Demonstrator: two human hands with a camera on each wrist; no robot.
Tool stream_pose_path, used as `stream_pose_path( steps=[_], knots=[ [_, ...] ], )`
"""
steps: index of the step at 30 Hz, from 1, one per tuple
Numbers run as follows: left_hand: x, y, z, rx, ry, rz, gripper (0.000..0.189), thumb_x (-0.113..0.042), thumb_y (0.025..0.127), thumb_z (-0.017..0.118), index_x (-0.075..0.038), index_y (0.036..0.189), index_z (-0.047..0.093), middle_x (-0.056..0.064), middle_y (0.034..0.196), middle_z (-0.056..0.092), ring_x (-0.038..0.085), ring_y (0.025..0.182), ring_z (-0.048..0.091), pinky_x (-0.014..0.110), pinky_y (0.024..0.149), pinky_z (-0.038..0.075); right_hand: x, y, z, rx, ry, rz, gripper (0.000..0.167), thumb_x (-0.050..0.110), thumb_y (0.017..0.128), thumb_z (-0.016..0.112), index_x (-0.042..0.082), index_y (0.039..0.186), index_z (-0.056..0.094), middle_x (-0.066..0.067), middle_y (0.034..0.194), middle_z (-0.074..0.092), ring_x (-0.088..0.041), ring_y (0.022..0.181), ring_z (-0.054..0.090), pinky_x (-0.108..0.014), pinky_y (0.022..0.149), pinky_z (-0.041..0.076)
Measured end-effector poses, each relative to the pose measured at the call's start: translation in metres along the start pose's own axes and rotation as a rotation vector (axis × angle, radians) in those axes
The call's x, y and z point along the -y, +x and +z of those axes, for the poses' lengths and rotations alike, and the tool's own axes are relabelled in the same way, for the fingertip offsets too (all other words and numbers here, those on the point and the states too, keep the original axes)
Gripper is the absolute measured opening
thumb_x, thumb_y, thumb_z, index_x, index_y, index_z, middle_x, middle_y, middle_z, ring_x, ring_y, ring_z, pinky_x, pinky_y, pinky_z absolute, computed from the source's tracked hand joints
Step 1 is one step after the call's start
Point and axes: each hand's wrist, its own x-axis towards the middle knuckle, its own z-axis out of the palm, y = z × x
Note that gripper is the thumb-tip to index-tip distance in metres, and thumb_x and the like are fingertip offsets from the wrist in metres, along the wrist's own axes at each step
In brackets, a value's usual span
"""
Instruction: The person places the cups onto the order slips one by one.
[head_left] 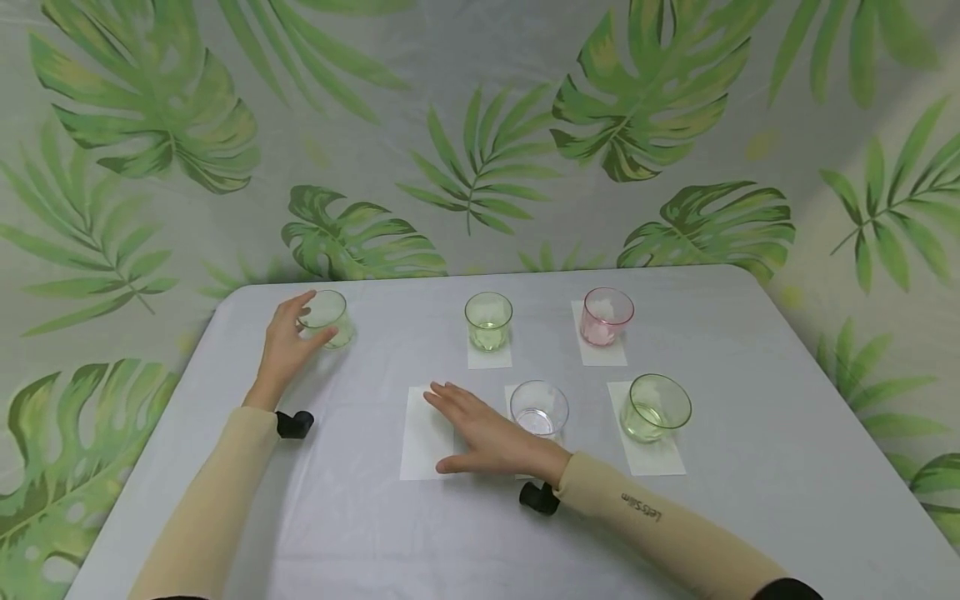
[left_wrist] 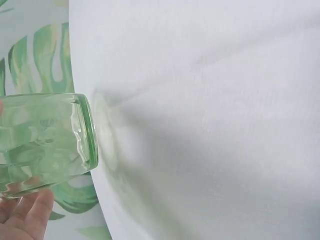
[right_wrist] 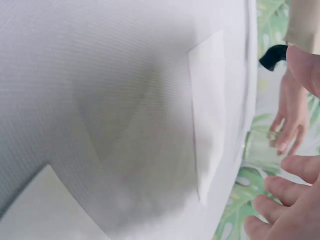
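My left hand (head_left: 288,342) holds a pale green glass (head_left: 341,321) at the far left of the table, thumb on the near side and fingers on the far side. In the left wrist view the glass (left_wrist: 45,142) shows its thick base close over the white cloth, a shadow beside it. Fingers (left_wrist: 37,215) curve against its lower side there. My right hand (head_left: 491,437) is spread, palm down, over a white paper (head_left: 423,442) and holds nothing. Just behind its wrist stands a clear, faintly violet glass (head_left: 540,404), partly covered by the hand.
Another green glass (head_left: 489,321) stands at the back middle on white paper, with a pink glass (head_left: 607,317) on paper to its right. A third green glass (head_left: 656,408) is on paper at front right. Leaf-patterned cloth (head_left: 480,167) hangs behind the table's back edge.
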Motion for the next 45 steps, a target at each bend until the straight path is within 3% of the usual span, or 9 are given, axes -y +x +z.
stream_pose_path(
  steps=[15, 29, 38, 45],
  knots=[
    [-0.032, -0.029, 0.009, 0.107, -0.064, 0.070, 0.069, -0.018, 0.084, 0.076, -0.005, 0.142, 0.042, 0.018, 0.141, 0.039, 0.035, 0.123, 0.043, 0.052, 0.099, 0.041, -0.011, 0.006, 0.015, 0.022, -0.041, 0.124, 0.086, 0.035, 0.087, 0.071, 0.000, 0.149, 0.023, -0.017, 0.155, 0.018, -0.033, 0.143, 0.013, -0.043, 0.115, 0.016],
    [-0.061, -0.058, 0.021, 0.161, -0.094, 0.213, 0.072, -0.010, 0.078, 0.080, -0.010, 0.141, 0.045, 0.011, 0.138, 0.045, 0.030, 0.120, 0.048, 0.051, 0.093, 0.046, -0.015, 0.009, 0.021, 0.043, -0.057, 0.205, 0.087, 0.032, 0.086, 0.072, -0.007, 0.147, 0.023, -0.024, 0.154, 0.017, -0.038, 0.142, 0.012, -0.044, 0.115, 0.015],
    [-0.071, -0.071, 0.027, 0.213, -0.108, 0.266, 0.072, -0.011, 0.078, 0.080, -0.011, 0.142, 0.045, 0.007, 0.138, 0.046, 0.027, 0.120, 0.049, 0.049, 0.092, 0.047, -0.015, 0.011, 0.023, 0.042, -0.067, 0.207, 0.083, 0.030, 0.087, 0.071, -0.010, 0.145, 0.027, -0.026, 0.153, 0.019, -0.039, 0.141, 0.015, -0.045, 0.114, 0.016],
    [-0.078, -0.078, 0.030, 0.231, -0.148, 0.272, 0.073, -0.010, 0.078, 0.080, -0.013, 0.141, 0.046, 0.006, 0.138, 0.046, 0.029, 0.120, 0.050, 0.047, 0.092, 0.048, -0.015, 0.011, 0.024, 0.051, -0.115, 0.208, 0.082, 0.030, 0.087, 0.071, -0.008, 0.145, 0.028, -0.024, 0.153, 0.019, -0.037, 0.141, 0.016, -0.043, 0.114, 0.016]
  ],
)
